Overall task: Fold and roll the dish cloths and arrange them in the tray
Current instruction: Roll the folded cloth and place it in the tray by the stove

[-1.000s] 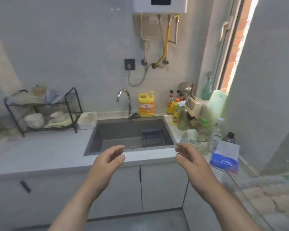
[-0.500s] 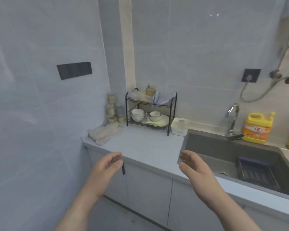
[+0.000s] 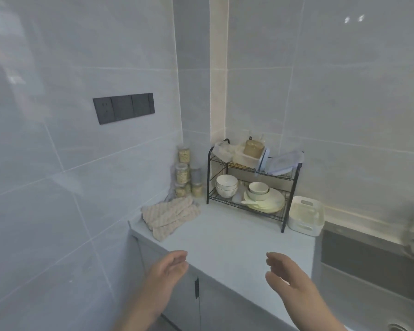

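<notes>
A pile of beige patterned dish cloths (image 3: 170, 217) lies crumpled at the far left corner of the pale counter (image 3: 234, 242). A white plastic tray (image 3: 306, 215) with cut-out handles stands to the right of the black wire rack, beside the sink. My left hand (image 3: 167, 273) hovers at the counter's front edge with its fingers relaxed, holding nothing. My right hand (image 3: 285, 275) floats at the same height, fingers loosely curved, also holding nothing. Both hands are well short of the cloths and the tray.
A black two-tier wire rack (image 3: 251, 177) with bowls, plates and lidded boxes stands at the back. Stacked jars (image 3: 185, 175) fill the corner behind the cloths. The dark sink (image 3: 373, 254) lies at the right. A tiled wall with a socket strip (image 3: 123, 108) closes the left.
The view has swung left from the sink to the counter corner, bringing the cloths, rack and tray closer. Both hands stay raised in front, held apart and holding nothing.
</notes>
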`<action>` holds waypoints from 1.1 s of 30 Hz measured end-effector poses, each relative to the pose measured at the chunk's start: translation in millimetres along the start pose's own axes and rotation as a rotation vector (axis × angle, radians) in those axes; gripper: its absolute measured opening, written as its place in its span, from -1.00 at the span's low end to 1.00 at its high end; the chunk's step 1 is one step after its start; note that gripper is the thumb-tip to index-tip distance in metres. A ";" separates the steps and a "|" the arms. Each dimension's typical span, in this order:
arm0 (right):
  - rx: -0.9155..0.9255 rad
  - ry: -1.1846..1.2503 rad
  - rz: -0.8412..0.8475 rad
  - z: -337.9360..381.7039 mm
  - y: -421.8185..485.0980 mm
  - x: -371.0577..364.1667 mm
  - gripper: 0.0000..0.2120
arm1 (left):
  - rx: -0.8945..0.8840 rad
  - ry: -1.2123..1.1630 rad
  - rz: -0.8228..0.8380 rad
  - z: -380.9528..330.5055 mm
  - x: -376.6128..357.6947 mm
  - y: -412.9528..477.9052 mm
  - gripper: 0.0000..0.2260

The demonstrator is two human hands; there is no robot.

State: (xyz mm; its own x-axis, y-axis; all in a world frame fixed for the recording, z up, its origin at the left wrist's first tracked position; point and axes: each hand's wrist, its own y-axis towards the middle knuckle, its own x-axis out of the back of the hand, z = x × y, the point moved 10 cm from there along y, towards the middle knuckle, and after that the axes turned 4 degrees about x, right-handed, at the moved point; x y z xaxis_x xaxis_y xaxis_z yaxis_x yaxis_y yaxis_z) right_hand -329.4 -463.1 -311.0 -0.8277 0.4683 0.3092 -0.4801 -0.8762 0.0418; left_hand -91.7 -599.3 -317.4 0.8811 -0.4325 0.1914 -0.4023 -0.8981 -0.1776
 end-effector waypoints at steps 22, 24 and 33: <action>-0.191 -0.045 0.144 -22.4 312.2 -184.6 -0.77 | 0.136 0.300 -0.062 42.1 132.4 359.4 -0.57; -0.211 -0.096 0.125 -28.3 333.1 -205.1 -0.79 | 0.169 0.349 -0.004 63.8 137.5 399.1 -0.53; -0.300 -0.212 0.152 -69.8 408.2 -288.2 -0.74 | 0.108 0.668 0.182 154.3 125.3 487.9 -0.62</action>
State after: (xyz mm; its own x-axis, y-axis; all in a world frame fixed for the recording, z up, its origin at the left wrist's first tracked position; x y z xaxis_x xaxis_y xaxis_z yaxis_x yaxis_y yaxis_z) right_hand -307.2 -947.8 -449.4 -0.8323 0.2747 0.4815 -0.4467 -0.8467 -0.2891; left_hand -139.2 -1079.5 -529.0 0.4465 -0.5623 0.6960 -0.4710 -0.8091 -0.3515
